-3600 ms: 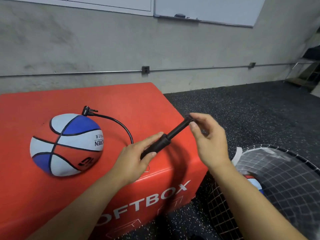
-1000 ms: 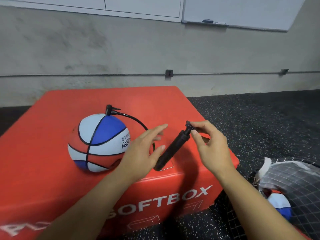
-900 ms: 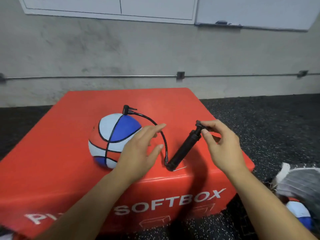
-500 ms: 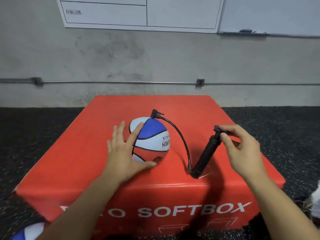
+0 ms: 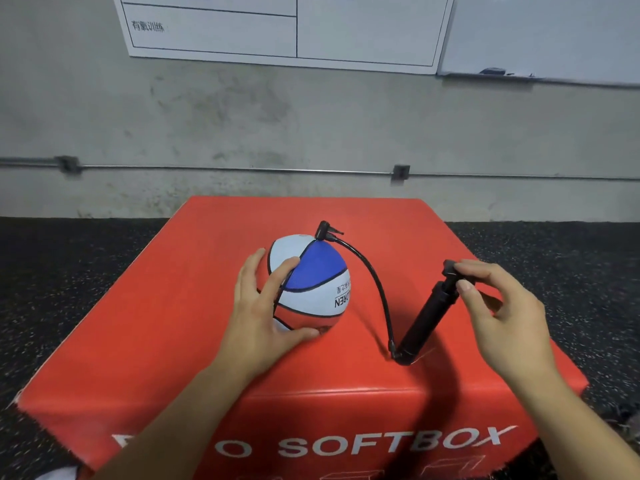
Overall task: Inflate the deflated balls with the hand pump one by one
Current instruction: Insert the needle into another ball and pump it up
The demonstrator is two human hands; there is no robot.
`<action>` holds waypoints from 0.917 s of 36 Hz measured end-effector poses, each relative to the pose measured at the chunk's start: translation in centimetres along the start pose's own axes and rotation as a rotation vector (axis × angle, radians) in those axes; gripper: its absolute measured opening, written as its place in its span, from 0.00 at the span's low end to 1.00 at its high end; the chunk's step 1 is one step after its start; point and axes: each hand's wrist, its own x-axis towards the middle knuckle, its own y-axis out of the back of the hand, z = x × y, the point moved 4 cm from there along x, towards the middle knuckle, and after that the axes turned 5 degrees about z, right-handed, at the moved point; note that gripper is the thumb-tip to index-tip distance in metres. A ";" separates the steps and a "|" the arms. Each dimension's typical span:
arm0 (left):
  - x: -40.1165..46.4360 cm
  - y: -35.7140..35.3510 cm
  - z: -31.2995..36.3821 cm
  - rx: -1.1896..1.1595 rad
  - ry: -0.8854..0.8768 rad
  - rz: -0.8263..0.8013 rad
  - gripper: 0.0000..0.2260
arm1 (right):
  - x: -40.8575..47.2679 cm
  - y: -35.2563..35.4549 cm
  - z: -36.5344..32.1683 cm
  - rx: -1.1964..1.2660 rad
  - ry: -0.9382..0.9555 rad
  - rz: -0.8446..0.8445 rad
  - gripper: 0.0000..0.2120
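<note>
The step in hand is judged to be the steadying of the ball at the close, or in a pause, of its inflation, since the pump is stood on end and the ball looks nearly round. The red, white and blue panelled rubber ball [image 5: 310, 284] is rested on the top of the red padded vinyl box [image 5: 166, 327] lettered "SOFTBOX", toward its middle, and is cupped on its near-left side by the left hand [image 5: 266, 317], whose fingers are spread and laid straight against the pebbled skin, the thumb being set low against the ball's near side. A slight flattening at the ball's base is suggested, though it cannot be told for sure. The black right-angled plastic nozzle [image 5: 325, 232] is seated at the ball's top, and from it the thin black flexible rubber hose [image 5: 375, 285] is arched down to the foot of the slim black cylindrical plastic hand pump [image 5: 424, 320]. The pump is tilted, its foot planted on the box, and its small T-shaped handle [image 5: 450, 268] is pinched between the thumb and curled fingertips of the right hand [image 5: 502, 317]. The next move is thought to call either for a firmer hold on the barrel so that strokes can be driven, or for the nozzle to be drawn straight out while the ball is held still, lest the needle be bent.
</note>
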 end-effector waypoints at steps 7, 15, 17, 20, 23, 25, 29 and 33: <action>1.2 1.6 0.5 -0.093 0.049 0.194 0.25 | -0.1 -0.2 -0.3 0.006 0.020 -0.011 0.12; 1.4 1.5 0.5 -0.230 0.309 -0.104 0.49 | -0.3 0.1 -0.4 0.014 0.010 -0.010 0.12; 1.4 1.7 0.2 -0.216 0.277 -0.093 0.46 | -0.3 0.3 -0.4 0.002 0.014 -0.014 0.12; 1.2 1.8 0.6 -0.172 0.176 -0.020 0.41 | -0.4 0.5 -0.4 0.000 0.018 -0.003 0.12; 1.2 1.6 1.4 -0.149 0.110 0.105 0.40 | -0.3 0.8 -0.2 0.009 0.018 0.011 0.12; 1.4 1.4 1.5 -0.142 0.113 0.153 0.43 | -0.3 0.8 -0.2 0.019 0.017 0.015 0.12; 1.0 0.1 0.6 -0.069 0.104 0.020 0.45 | -0.4 0.8 -0.1 0.024 0.023 0.000 0.13; 0.8 -0.4 0.0 -0.043 0.109 0.001 0.44 | -0.3 0.6 -0.2 0.024 0.025 -0.008 0.13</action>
